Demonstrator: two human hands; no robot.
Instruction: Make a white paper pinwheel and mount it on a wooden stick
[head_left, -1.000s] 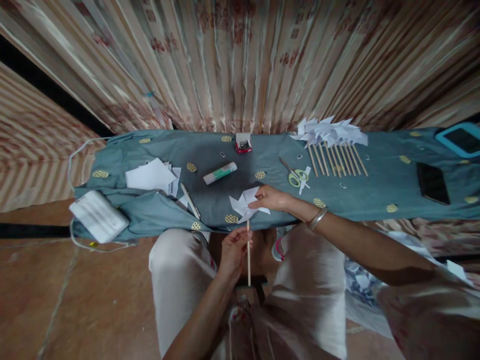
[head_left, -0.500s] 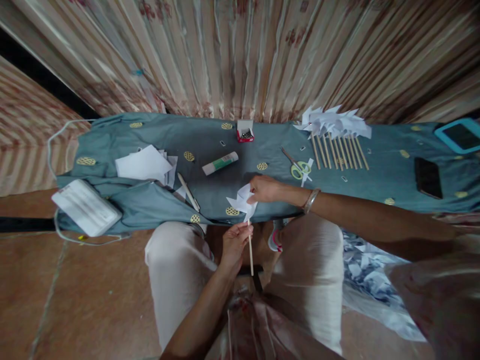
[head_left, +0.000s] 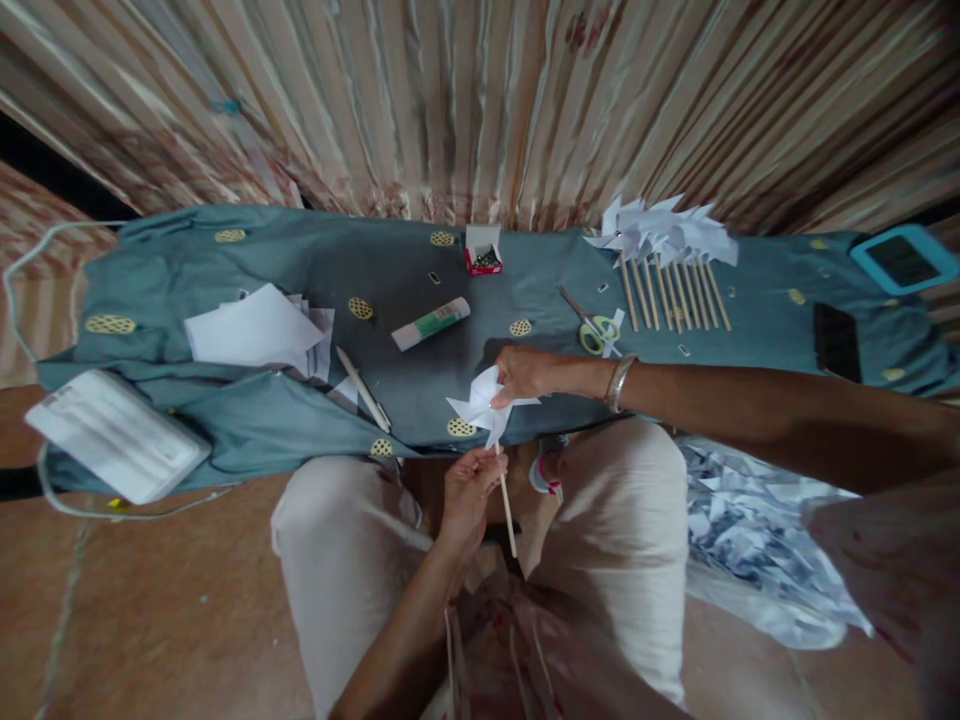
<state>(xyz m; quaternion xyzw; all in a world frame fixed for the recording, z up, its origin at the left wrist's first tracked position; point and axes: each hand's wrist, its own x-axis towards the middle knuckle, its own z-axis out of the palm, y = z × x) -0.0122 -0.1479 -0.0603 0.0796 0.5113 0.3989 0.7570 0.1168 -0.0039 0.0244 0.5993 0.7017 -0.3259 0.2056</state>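
A white paper pinwheel (head_left: 487, 404) sits at the top of a thin wooden stick (head_left: 509, 515), just over the table's near edge. My left hand (head_left: 466, 495) is closed around the stick below the paper blades. My right hand (head_left: 527, 374) has its fingers closed on the pinwheel, near its middle and upper right blade; the fingertips partly hide the paper. Ahead lie a glue stick (head_left: 430, 324) and a small red box (head_left: 483, 252) holding tiny metal pins. Green-handled scissors (head_left: 595, 330) rest to the right, over a scrap of white paper.
Several finished pinwheels (head_left: 667, 232) lie in a row at the back right. A phone (head_left: 838, 342) and a blue-framed device (head_left: 904, 258) are farther right. Paper sheets (head_left: 255, 330), a pen (head_left: 364, 389) and a white box-like device (head_left: 118, 434) lie left. A bag of paper scraps (head_left: 757, 540) stands below.
The view has shifted a little. More of the pinwheel's right blade shows beside my right hand, and the stick slants slightly more. Both hands keep their hold.
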